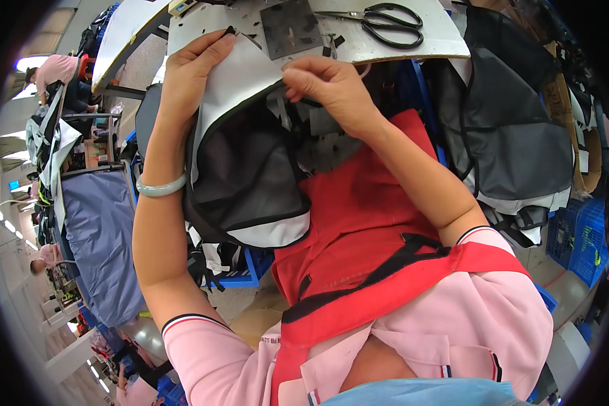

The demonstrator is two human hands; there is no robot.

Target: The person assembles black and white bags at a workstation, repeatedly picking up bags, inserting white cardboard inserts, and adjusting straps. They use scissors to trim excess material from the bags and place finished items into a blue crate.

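My left hand (195, 64) is closed in a pinch on the upper corner of a sewn fabric piece (240, 95), at the table's edge. The piece has a pale grey-white face, black bound edges and a dark mesh-like part that hangs down over my lap. A small black bit shows at the left fingertips. Beside the bound edge, my right hand (328, 88) has its fingers curled and thumb pressed in. What lies between those fingers is too small to make out. Just beyond it, a dark square metal plate (291, 30) lies on the white table (348, 51).
Black-handled scissors (392, 27) lie on the table, with black scraps scattered around. Dark fabric pieces (514, 115) are piled at the right, above a blue crate (578, 237). At the left, a grey-blue cloth (101, 237) covers a stack, and other people work farther off.
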